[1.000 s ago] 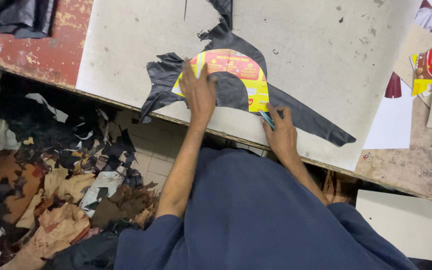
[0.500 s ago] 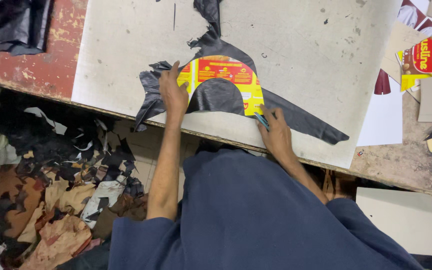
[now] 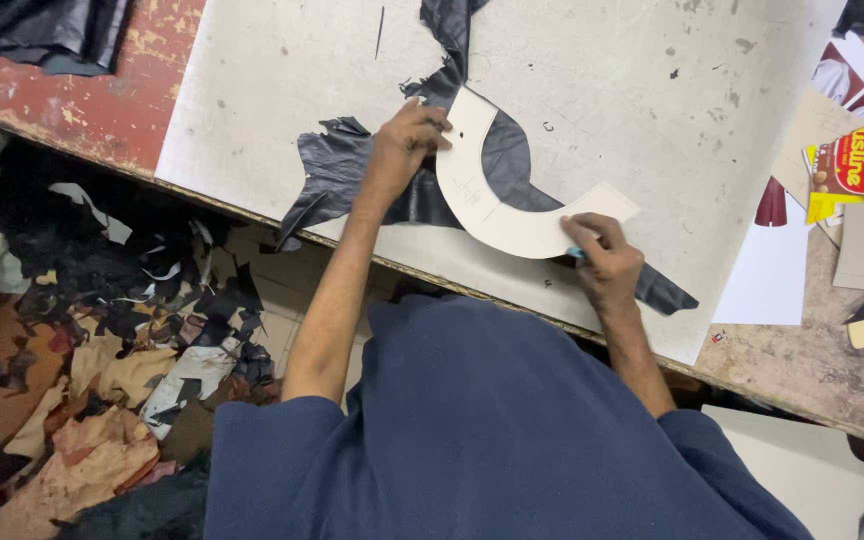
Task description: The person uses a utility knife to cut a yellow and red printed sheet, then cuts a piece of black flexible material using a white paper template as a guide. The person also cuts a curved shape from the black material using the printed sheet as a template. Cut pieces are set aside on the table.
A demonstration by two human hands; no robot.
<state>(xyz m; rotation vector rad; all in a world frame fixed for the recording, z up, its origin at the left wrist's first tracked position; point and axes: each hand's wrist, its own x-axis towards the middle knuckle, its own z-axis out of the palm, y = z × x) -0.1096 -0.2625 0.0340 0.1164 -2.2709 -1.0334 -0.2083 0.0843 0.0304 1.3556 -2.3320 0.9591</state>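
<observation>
A black leather piece lies spread on a white cutting board. On top of it rests a curved, C-shaped cardboard template, plain white face up. My left hand grips the template's upper end, fingers curled over its edge. My right hand presses on the template's lower right end, and a small blue tool shows under its fingers. The tool's tip is hidden. My blue-sleeved body fills the bottom of the view.
The board sits on a worn red bench. Printed cardboard pieces and a white sheet lie at the right. Dark leather is heaped at the top left. Several brown, black and white scraps cover the floor at the left.
The template now shows its plain white face instead of its yellow and red printed face. My left hand moved from its left end to its top end; my right hand stays at the right end.
</observation>
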